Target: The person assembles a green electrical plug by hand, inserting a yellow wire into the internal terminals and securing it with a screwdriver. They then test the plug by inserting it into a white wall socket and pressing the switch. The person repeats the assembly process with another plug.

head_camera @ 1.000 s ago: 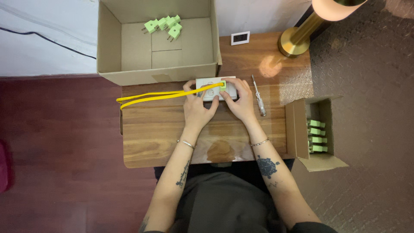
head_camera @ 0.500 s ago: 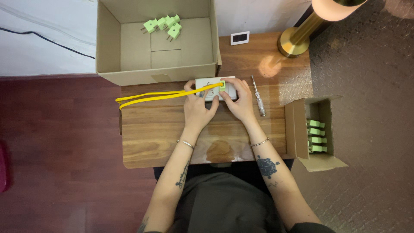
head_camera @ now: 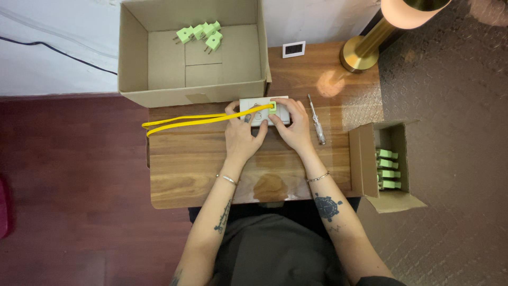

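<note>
Both hands work at a white socket block [head_camera: 263,110] lying flat on the wooden desk [head_camera: 185,164], just in front of the large open carton [head_camera: 137,63]. The left hand [head_camera: 242,135] lies over the block's left part with its fingers [head_camera: 232,108] curled onto it, while the right hand [head_camera: 293,127] grips the block's right end and pinches or presses a light green plug [head_camera: 272,107] seated in the block's face; whether the plug is fully home cannot be told from here. A yellow cable [head_camera: 185,119] runs from the plug leftward across the desk and off its edge. As for progress, a few green plugs [head_camera: 201,33] lie loose in the far corner of the large carton, and more of them [head_camera: 388,169] stand in a row in the small carton [head_camera: 365,159] at the desk's right edge, so judging by this the work looks well short of finished. A screwdriver [head_camera: 317,119] lies untouched just right of the right hand. Compared with a second ago, hardly anything differs: hands, block and cable sit in the same places, with only the slightest shift of the fingers
</note>
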